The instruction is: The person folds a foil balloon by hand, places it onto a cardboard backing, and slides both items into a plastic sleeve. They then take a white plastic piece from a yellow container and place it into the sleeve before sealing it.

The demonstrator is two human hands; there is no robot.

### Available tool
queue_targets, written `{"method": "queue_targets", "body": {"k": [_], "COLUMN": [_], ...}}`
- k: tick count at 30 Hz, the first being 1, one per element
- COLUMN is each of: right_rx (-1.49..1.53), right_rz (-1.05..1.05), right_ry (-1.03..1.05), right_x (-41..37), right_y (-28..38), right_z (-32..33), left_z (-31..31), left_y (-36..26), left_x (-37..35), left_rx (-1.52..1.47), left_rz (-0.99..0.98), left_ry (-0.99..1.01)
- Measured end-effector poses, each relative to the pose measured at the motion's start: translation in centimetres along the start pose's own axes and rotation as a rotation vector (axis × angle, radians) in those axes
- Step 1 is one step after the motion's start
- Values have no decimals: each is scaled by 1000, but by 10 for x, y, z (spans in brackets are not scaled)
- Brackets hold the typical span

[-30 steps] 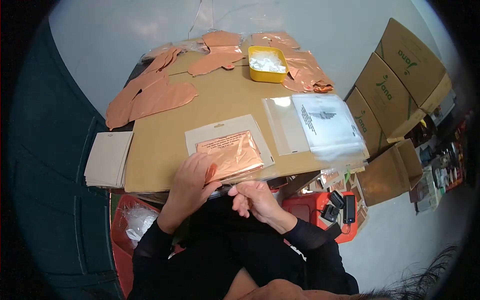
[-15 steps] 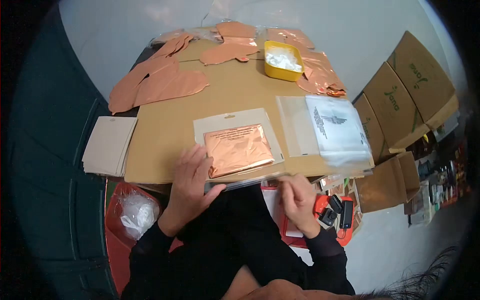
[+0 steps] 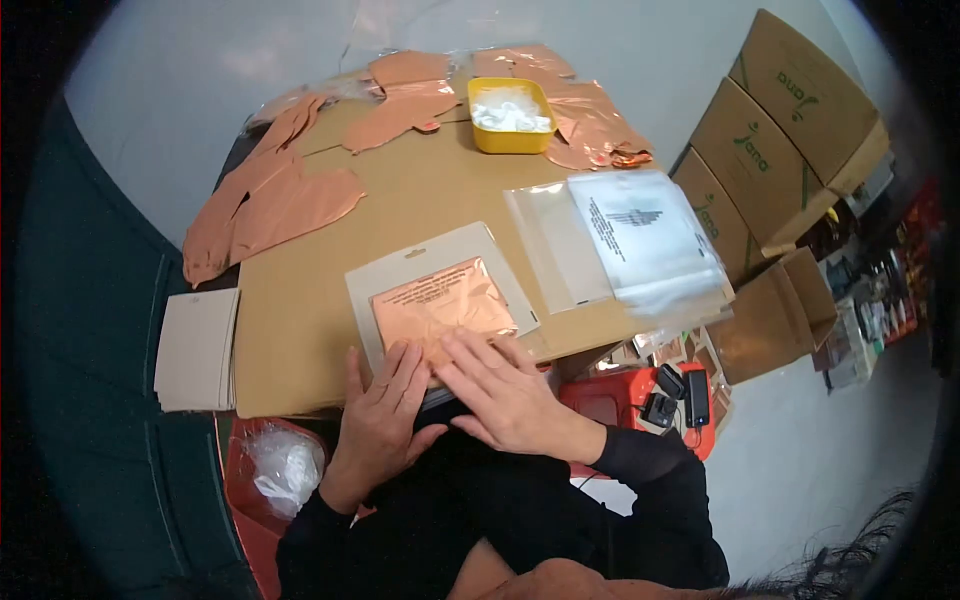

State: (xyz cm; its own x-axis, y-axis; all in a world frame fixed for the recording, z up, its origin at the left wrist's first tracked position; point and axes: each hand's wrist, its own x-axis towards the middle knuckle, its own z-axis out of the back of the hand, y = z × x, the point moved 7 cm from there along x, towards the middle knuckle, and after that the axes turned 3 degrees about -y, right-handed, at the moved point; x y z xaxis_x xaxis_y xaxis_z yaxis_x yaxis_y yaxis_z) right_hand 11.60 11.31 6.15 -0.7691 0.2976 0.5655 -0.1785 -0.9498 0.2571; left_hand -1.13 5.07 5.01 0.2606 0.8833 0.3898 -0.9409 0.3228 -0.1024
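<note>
A folded rose-gold foil balloon [image 3: 445, 298] with printed text lies on a grey card [image 3: 357, 283] that has a hang slot at its top. Clear film seems to cover both, at the table's near edge. My left hand [image 3: 385, 415] lies on the lower left of the foil, fingers stretched out and fairly close together. Flat fingers of my right hand [image 3: 510, 392] rest on its lower right part, beside the left fingertips. The near edge of the packet is hidden under both hands.
Clear printed bags [image 3: 645, 235] are stacked at the right of the cardboard-topped table [image 3: 290, 330]. Grey cards [image 3: 195, 350] lie at the left. Flat foil balloons [image 3: 300, 200] and a yellow tub [image 3: 512, 140] sit farther back. Brown boxes [image 3: 765, 150] stand at the right.
My right hand has moved left and up from the table's edge onto the foil. My left hand has come down onto its lower left. The head view has shifted and turned slightly.
</note>
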Motion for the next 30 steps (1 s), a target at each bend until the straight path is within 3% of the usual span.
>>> {"method": "queue_targets", "body": {"k": [13,17,30], "right_rx": [-138,-266,-232], "right_rz": [-119,-214,-199], "right_ry": [155,155,120], "right_x": [-10,-23,-30], "right_y": [-27,-42,-41], "right_z": [-4,7,23], "left_z": [2,4,13], "left_y": [0,0,5], "left_x": [6,6,2], "left_rx": [-33,-48,0], "left_rz": [35,39,83], "left_ry": [44,34,-56]}}
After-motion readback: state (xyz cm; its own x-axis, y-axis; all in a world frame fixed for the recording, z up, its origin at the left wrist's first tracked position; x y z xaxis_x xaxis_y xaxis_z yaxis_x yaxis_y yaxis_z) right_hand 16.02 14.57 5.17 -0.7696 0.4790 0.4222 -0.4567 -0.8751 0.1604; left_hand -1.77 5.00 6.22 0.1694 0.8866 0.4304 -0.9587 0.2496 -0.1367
